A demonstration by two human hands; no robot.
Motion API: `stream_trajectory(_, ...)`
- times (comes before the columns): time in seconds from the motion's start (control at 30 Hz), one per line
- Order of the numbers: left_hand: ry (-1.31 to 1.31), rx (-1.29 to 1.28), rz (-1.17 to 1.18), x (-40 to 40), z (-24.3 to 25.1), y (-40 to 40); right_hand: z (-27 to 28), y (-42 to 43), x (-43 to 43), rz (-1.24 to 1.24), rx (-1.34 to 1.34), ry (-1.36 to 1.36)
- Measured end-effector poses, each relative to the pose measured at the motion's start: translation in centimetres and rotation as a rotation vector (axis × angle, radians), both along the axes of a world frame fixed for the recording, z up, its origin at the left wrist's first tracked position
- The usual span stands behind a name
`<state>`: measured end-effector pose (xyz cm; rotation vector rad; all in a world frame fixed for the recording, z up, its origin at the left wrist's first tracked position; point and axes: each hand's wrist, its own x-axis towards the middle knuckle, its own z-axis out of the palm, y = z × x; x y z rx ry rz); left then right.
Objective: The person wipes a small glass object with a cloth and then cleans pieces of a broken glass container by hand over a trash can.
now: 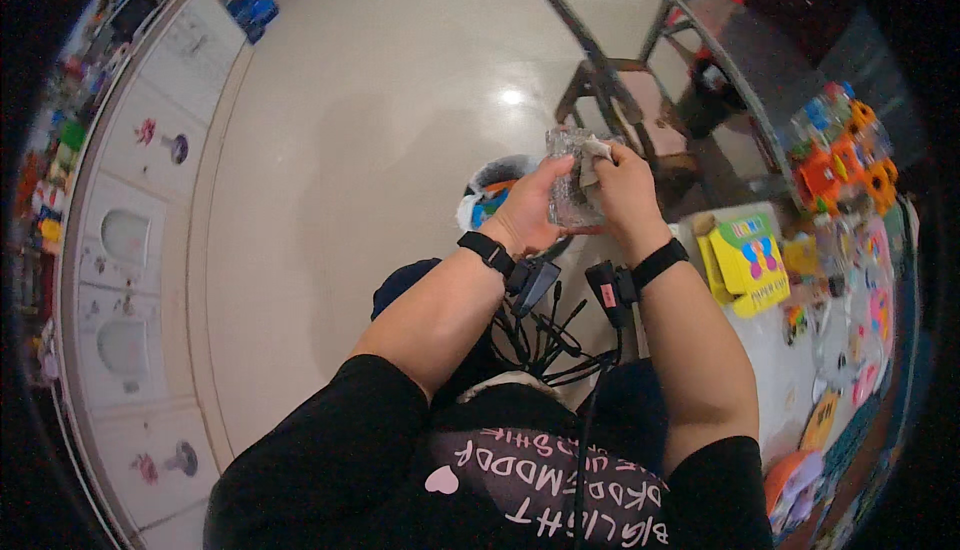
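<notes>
Held out before me is a clear, textured box-like container [562, 201], glass or plastic, with my left hand [525, 208] gripping its left side and bottom. My right hand [630, 188] pinches a crumpled whitish tissue or cloth [594, 158] against the container's right part. The container's far right side is hidden behind the right hand. Below both hands a round waste bin [504, 169] stands on the floor, partly covered by my left hand; blue and orange items [484, 208] show inside it.
Black cables [536, 343] hang between my forearms near my lap. To the right, a white table [765, 355] carries a yellow paper box [750, 268] and orange toys [844, 167]. A chair [645, 103] stands ahead right, beside a dark-topped table [720, 21]. White cabinets [161, 190] line the left.
</notes>
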<state>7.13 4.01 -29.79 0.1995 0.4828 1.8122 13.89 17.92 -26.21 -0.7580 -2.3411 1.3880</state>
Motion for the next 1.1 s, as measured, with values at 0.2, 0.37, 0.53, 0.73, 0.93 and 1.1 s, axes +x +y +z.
stream_trajectory(0.2, 0.059, -0.061, 0.207, -4.1, -2.0, -4.5, -4.0, -3.7, -6.5, 0.194, -0.14, -0.003)
stream_trajectory(0.37, 0.048, -0.079, 0.254, -6.0, -3.4, -5.2, -5.7, -5.7, -9.1, 0.207, -0.161, 0.1)
stream_trajectory(0.53, -0.013, -0.057, 0.243, -6.3, -3.2, -4.9, -3.2, -6.3, -9.4, 0.275, -0.112, 0.04)
stream_trajectory(0.73, -0.095, -0.034, 0.153, -6.4, -2.9, -5.4, -3.0, -5.4, -9.2, 0.456, 0.013, 0.006)
stream_trajectory(0.93, -0.029, -0.113, 0.133, -6.5, -3.0, -5.4, -1.5, -5.3, -8.0, 0.678, 0.342, -0.107)
stream_trajectory(1.1, -0.079, -0.012, 0.144, -7.0, -2.1, -5.5, -0.6, -4.0, -7.0, 0.34, -0.015, 0.133)
